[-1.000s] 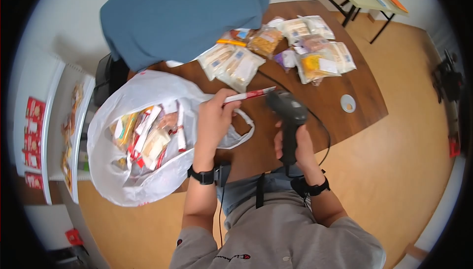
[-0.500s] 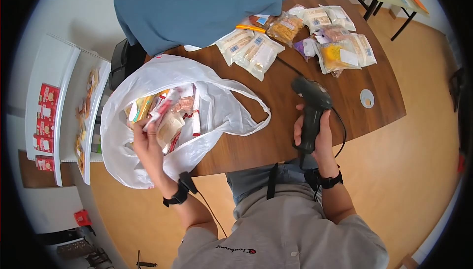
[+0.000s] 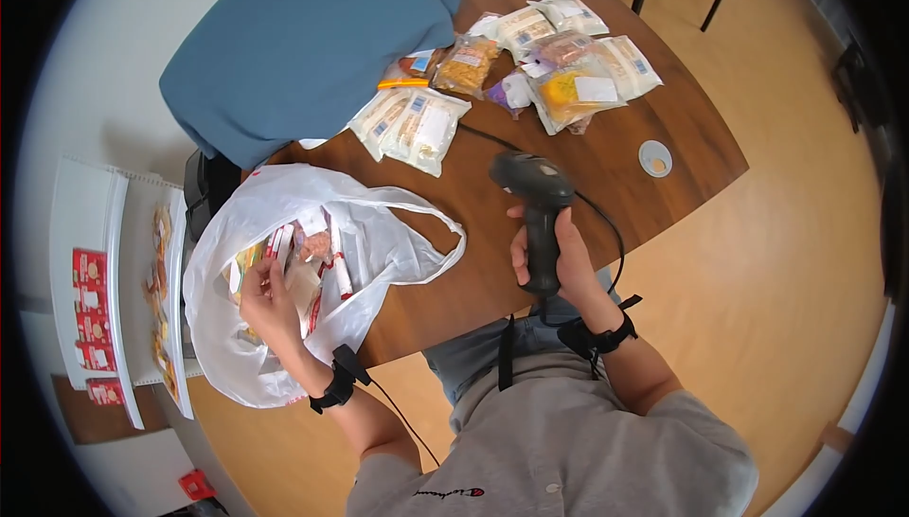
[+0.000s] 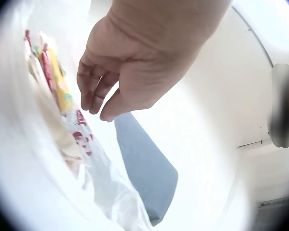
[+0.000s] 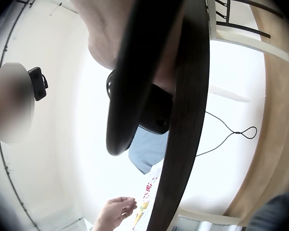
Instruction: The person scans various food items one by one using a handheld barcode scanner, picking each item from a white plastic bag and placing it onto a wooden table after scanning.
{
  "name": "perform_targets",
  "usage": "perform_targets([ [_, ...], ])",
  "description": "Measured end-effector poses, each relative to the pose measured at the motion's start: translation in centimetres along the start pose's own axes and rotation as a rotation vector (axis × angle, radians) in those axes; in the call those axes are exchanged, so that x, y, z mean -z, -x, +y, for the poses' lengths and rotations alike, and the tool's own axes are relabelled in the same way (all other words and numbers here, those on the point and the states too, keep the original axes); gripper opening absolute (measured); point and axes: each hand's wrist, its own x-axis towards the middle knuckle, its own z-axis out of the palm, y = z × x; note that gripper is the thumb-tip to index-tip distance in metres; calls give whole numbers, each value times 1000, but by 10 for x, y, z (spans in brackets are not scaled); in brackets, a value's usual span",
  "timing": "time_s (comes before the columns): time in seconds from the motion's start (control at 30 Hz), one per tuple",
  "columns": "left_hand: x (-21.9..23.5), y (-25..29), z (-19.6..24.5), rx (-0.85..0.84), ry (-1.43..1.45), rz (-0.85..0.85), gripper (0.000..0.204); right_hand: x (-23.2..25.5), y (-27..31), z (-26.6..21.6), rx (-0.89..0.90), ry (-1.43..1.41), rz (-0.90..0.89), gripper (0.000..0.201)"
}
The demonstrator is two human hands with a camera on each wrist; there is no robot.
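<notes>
My left hand (image 3: pixel 271 312) is over the opening of a white plastic bag (image 3: pixel 227 347), which holds several packets, some red and white (image 3: pixel 339 266). In the left wrist view the fingers of the left hand (image 4: pixel 130 67) are loosely bent with nothing between them, beside a yellow packet (image 4: pixel 61 86). My right hand (image 3: pixel 566 266) grips the handle of a black barcode scanner (image 3: pixel 542 233), held upright above the table's near side. In the right wrist view the scanner (image 5: pixel 154 113) partly hides that hand.
Several clear food packets (image 3: pixel 578 91) lie on the wooden table (image 3: pixel 696 148), with two pale ones (image 3: pixel 417 129) nearer the bag. A blue cloth (image 3: pixel 303 44) covers something at the back left. A small round lid (image 3: pixel 655 159) lies at the right, and shelves (image 3: pixel 142 280) stand at the left.
My left hand has moved left from near the scanner to the bag; the red and white stick packet it held is out of its fingers. My right hand still holds the scanner.
</notes>
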Motion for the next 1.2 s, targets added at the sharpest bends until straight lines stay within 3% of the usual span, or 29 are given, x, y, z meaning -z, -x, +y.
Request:
perform_targets([
  [0.07, -6, -7, 18, -22, 36, -10, 15, 0, -2, 0, 1, -3, 3, 74],
  [0.13, -27, -15, 56, -193, 359, -163, 16, 0, -3, -1, -7, 1, -9, 75],
  [0.2, -51, -25, 106, -271, 391, -309, 15, -1, -4, -2, -4, 1, -10, 75],
  [0.27, -98, -52, 116, -262, 435, -439, 16, 0, -4, -2, 2, 7, -12, 74],
  [0.37, -168, -96, 129, -250, 320, -480, 19, 1, -1, 1, 9, -8, 3, 74],
  [0.43, -213, -122, 119, -37, 382, -675, 18, 1, 0, 1, 29, -23, 26, 74],
  [0.47, -222, -125, 119, -62, 393, -690, 18, 0, 2, 1, 19, -9, 25, 75],
  [0.53, -236, -126, 125, 207, 642, -825, 19, 1, 3, -3, 41, 13, 47, 77],
  [0.6, -249, -124, 130, 138, 628, -825, 20, 1, 3, -3, 14, -31, 11, 69],
  [0.67, -253, -120, 131, 344, 879, -842, 22, 2, 0, 1, 31, -59, -17, 67],
  [0.73, -262, -124, 124, 354, 912, -802, 23, 2, -1, 1, 18, -39, -33, 67],
  [0.83, -261, -124, 131, 206, 833, -424, 21, 4, -2, 1, -2, -46, -42, 67],
  [0.87, -256, -127, 135, 207, 833, -424, 21, 4, -2, 1, -3, -46, -42, 67],
  [0.93, -234, -131, 142, 107, 763, -295, 25, 2, 0, 0, 13, -29, -17, 69],
  [1.0, -209, -128, 152, 153, 797, -321, 24, 0, 0, -2, 5, -14, -9, 73],
  [1.07, -184, -114, 156, 46, 1010, -285, 22, -1, 1, -2, 0, -7, 6, 77],
  [1.2, -132, -77, 148, 47, 1058, -265, 13, 1, 1, -1, 16, -15, 3, 75],
])
